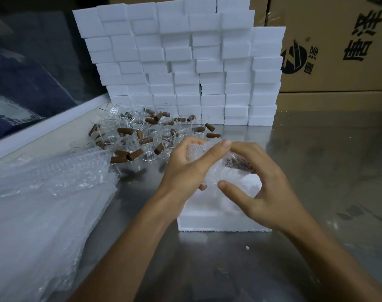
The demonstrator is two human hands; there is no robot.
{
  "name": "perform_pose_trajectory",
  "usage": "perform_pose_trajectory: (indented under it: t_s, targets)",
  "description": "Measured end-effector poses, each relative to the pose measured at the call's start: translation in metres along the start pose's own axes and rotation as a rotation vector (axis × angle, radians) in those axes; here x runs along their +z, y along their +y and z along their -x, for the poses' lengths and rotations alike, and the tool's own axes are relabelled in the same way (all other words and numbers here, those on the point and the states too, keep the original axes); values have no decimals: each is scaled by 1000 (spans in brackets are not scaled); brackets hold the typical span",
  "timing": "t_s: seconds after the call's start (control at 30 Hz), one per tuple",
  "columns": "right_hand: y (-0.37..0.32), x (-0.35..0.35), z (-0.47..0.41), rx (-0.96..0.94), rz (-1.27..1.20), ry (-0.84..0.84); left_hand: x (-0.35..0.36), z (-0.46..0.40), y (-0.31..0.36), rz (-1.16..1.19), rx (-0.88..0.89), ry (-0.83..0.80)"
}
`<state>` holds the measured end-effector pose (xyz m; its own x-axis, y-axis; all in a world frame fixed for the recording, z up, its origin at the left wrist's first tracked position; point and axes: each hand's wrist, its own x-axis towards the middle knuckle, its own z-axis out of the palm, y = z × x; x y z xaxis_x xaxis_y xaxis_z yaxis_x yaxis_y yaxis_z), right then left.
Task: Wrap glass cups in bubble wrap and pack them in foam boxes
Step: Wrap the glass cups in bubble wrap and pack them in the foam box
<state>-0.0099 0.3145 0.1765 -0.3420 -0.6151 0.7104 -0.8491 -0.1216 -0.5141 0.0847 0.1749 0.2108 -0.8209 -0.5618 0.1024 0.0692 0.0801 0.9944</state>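
Both hands hold a glass cup wrapped in bubble wrap (216, 168) just above an open white foam box (220, 221) on the steel table. My left hand (185, 164) grips the bundle from the left, thumb across its top. My right hand (259, 184) curls round its right end, where the cup's brown handle shows through the wrap. The box's inside is mostly hidden by my hands.
Several bare glass cups with brown handles (142, 134) crowd the table behind the hands. A pile of bubble wrap sheets (44, 197) lies at the left. A wall of stacked foam boxes (185, 68) stands at the back, with cardboard cartons (338, 46) to the right.
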Motion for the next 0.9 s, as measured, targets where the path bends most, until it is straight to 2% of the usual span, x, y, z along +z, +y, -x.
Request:
perform_pose_trajectory:
  t_s: [0.1, 0.2, 0.33, 0.43, 0.53, 0.7, 0.9]
  targets:
    - [3, -4, 1, 46, -20, -85, -4, -1, 0, 156, -48, -141]
    - [4, -4, -1, 48, 42, 30, -10, 0, -6, 359, -23, -314]
    - [3, -8, -1, 177, -133, 101, -22, 1, -14, 426, 29, -507]
    - [1, -10, -2, 234, -253, 84, -31, -1, -19, 408, 56, -564]
    - [-4, -9, -3, 282, -299, 64, -36, -1, -24, 352, 104, -542]
    - [-4, -14, -3, 437, -363, 81, -30, 2, -31, 168, 195, -333]
    - [-4, -12, -3, 578, -418, 131, -24, 2, -31, 251, 162, -187]
